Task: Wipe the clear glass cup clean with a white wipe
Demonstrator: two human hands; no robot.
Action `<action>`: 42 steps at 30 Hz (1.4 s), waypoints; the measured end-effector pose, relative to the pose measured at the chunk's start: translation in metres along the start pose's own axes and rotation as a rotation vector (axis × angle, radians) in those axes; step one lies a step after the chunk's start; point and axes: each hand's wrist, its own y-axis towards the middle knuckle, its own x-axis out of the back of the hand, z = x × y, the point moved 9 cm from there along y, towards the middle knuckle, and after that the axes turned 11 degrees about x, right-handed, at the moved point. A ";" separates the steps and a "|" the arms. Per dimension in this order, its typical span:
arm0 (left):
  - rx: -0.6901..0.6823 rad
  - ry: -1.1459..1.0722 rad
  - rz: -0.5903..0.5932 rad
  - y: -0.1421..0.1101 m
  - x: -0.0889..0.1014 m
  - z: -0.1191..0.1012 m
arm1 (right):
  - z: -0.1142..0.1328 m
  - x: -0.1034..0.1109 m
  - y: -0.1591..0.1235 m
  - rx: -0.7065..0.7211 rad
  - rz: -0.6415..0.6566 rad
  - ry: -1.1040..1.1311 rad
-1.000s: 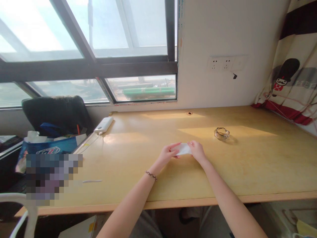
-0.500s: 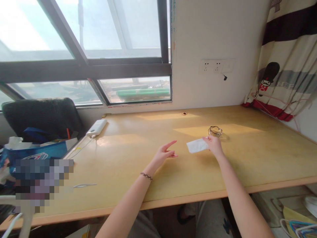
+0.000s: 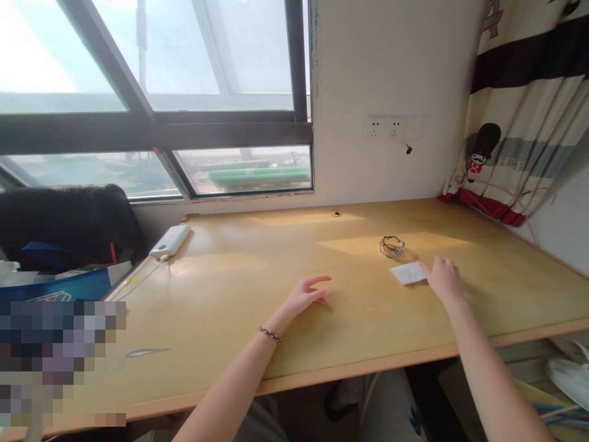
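Note:
My right hand [image 3: 444, 279] pinches the right end of a small white folded tissue [image 3: 408, 273] low over the right part of the wooden desk [image 3: 221, 313]. Just behind the tissue lies a wiry metal bracelet [image 3: 392, 247], apart from my fingers. My left hand [image 3: 309, 294] hovers at the middle of the desk with its fingers apart and nothing in them. A braided bracelet [image 3: 269, 334] circles my left wrist.
A white power bank [image 3: 170, 241] with a cable lies at the desk's left edge. White tweezers [image 3: 148, 352] rest at the front left. Beyond that edge are a dark chair [image 3: 69, 215] and a blue bag [image 3: 69, 291]. A curtain [image 3: 497, 153] hangs at right.
My right hand has moved to the right with the tissue, away from in front of the metal bracelet. My left hand has stayed nearly in place, its fingers a little more bent.

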 end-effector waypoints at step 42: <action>-0.313 0.159 -0.486 -0.029 0.042 -0.037 | 0.334 -0.007 -0.076 0.564 0.027 1.224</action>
